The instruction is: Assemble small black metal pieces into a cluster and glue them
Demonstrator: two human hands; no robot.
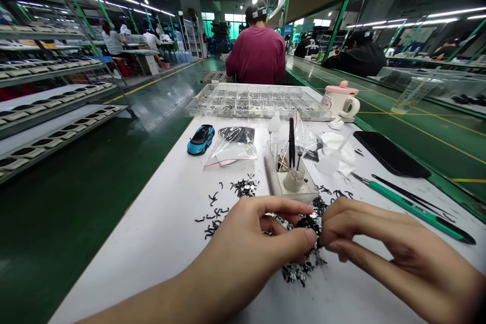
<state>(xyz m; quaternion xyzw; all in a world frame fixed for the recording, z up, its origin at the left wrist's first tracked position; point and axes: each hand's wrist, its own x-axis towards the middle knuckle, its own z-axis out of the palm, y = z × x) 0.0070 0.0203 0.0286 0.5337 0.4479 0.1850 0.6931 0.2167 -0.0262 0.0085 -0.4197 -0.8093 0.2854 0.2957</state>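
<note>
Workbench [125, 258] | two hands [391, 243] pinching black pieces [299, 273] | one blue model car [200, 139]

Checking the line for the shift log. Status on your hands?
Left hand, right hand: fingertips together at black parts pile. Exact grip hidden. Tweezers upright in holder just beyond.

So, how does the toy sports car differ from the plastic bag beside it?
The toy sports car is rigid, glossy teal and black, while the clear plastic bag is soft, crumpled and see-through, with dark contents. The car is also smaller than the bag. Both lie on the white workbench.
</note>
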